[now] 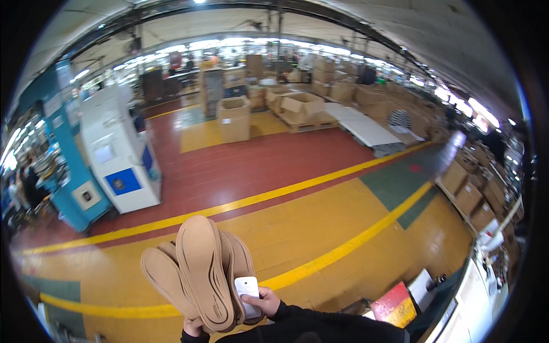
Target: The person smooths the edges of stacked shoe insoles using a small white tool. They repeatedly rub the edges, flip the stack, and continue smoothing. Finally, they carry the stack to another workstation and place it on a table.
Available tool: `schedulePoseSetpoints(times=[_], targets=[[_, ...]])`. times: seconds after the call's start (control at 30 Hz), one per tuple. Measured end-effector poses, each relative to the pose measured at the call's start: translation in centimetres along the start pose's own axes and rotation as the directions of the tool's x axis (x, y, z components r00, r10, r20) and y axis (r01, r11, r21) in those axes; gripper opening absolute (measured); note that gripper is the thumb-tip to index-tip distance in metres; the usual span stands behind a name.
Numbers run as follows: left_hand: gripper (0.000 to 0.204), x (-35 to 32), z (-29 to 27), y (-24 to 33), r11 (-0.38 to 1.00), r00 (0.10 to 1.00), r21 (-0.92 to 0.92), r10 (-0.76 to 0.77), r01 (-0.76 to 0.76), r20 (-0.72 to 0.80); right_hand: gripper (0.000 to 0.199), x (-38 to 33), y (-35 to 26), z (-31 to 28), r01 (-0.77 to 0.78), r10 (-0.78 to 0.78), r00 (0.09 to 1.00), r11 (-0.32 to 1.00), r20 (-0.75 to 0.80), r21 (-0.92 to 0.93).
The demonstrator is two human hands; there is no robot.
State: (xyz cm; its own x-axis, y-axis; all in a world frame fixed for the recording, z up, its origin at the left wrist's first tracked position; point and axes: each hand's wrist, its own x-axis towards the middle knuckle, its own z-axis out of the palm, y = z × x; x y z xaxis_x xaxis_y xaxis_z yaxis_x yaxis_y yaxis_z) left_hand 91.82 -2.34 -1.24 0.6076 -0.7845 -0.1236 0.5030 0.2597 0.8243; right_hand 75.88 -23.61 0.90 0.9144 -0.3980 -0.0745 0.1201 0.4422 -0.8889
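A fanned bundle of tan shoe soles (198,268) is held up in front of me at the bottom of the head view. Dark curved grooves run along the face of the front one. My left hand (193,327) is closed around the lower left end of the bundle, its fingers partly hidden behind the soles. On the right side, my right hand (264,302) grips the bundle's edge, with its thumb lying on a white card tag (247,290) that has a hole near the top. The tag rests against the rightmost soles.
A white machine cabinet (117,148) stands at the left beside a teal machine (71,166). Cardboard boxes (234,120) and a long white board (363,126) lie beyond the red floor. Stacked cartons (469,197) line the right. A red and yellow box (394,306) sits near my right.
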Motion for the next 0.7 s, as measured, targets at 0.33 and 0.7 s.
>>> schedulePoseSetpoints(times=[0.33,0.7], targets=[[0.056,24.2,17.9,-7.2,0.958,0.839,0.266,-0.232,0.109,0.492,0.023,-0.9,-10.2,-18.1,0.270,-0.233,0.842,0.963,-0.486,0.007],[0.057,40.7,42.9,-18.7,0.798,0.565,0.458,-0.602,0.392,0.564,0.019,-4.2,-21.2,-40.1,0.389,-0.266,0.606,0.921,-0.749,-0.012]])
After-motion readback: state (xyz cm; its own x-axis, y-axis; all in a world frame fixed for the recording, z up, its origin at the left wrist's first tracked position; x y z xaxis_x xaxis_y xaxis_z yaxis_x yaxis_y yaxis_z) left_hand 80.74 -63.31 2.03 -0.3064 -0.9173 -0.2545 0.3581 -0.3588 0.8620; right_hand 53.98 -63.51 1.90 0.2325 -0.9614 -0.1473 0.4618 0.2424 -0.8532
